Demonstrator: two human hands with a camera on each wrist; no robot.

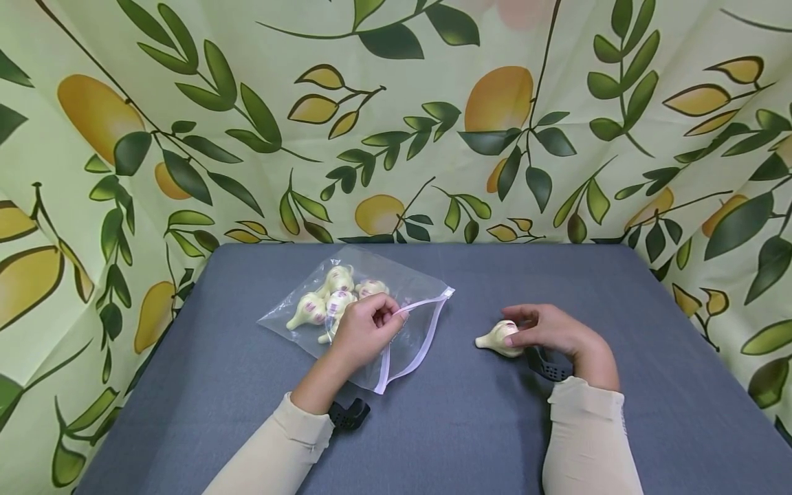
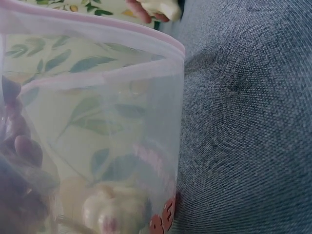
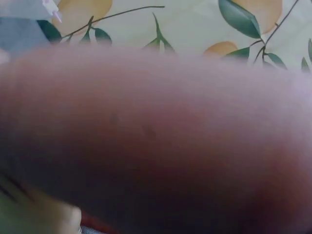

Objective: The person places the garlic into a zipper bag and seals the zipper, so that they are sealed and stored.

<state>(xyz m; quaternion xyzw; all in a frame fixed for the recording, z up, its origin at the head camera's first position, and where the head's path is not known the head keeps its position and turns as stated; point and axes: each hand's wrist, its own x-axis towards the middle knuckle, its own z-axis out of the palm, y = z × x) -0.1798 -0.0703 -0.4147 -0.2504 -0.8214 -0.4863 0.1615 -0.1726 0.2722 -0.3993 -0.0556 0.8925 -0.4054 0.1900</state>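
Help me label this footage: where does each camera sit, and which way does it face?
Head: on the head, facing forward and down at the table; left hand, right hand and both sleeves show.
Left wrist: worn there, facing the clear bag; left hand at left edge, right hand at top.
Right wrist: worn there, facing patterned cloth, mostly blocked by the wearer's blurred skin.
Shared: head and left wrist both show the bag and garlic in it.

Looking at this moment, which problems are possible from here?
The cream garlic bulb with purple markings might slip: the right hand grips just its rounded end.

The transparent plastic bag with pink edges might sag shut or shift, since the left hand alone pinches its mouth.
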